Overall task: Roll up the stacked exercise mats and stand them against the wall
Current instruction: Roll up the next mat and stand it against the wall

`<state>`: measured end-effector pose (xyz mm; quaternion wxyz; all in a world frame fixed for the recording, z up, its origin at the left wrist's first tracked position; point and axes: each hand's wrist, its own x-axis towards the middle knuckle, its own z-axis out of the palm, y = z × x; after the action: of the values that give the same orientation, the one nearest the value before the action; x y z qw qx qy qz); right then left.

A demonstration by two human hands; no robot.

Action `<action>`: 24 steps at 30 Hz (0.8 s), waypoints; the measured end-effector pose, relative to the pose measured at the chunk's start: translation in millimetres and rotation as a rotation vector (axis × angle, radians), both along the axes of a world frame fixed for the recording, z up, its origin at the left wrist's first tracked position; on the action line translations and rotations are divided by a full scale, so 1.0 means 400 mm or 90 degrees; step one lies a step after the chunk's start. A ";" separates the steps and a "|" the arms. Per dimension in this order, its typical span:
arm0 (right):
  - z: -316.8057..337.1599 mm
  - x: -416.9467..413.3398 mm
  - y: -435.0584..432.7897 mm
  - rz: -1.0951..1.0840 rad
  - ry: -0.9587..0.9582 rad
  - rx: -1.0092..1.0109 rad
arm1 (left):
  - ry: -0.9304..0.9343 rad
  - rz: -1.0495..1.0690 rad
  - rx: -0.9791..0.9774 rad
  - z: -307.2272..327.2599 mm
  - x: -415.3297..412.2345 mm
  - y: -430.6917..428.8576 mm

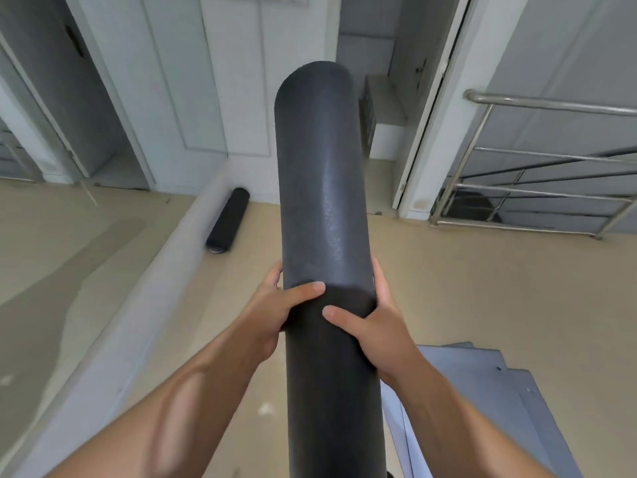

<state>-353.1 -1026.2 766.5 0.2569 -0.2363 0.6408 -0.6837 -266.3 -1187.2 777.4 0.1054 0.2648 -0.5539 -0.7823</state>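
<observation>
Gripping rolled mat [324,201], left hand [275,313] and right hand [377,327], open floor [465,270] ahead, railing [537,103] right.

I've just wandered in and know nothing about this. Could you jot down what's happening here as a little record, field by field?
Held item: rolled black mat, its far end pointing up and away from the person
Left hand: grips the roll's left side, thumb across the front
Right hand: grips the roll's right side, thumb across the front
Already rolled: second rolled mat, lying on the floor beside a grey ledge
Not yet rolled: flat grey mats, stacked on the floor at lower right
Surroundings: metal railing at right
</observation>
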 end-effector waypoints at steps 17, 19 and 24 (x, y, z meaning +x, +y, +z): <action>-0.061 -0.896 -0.937 0.075 0.004 0.005 | -0.046 0.106 -0.045 -0.018 -0.835 -0.896; -0.077 -0.967 -1.043 0.077 0.003 0.023 | -0.059 0.130 -0.027 -0.038 -0.911 -1.001; -0.122 -1.100 -1.236 0.077 -0.007 0.058 | -0.056 0.115 0.003 -0.091 -1.049 -1.198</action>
<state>-793.1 -1520.8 717.9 0.3120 -0.2590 0.6542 -0.6385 -685.9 -1666.2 741.2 0.1505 0.3481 -0.5299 -0.7586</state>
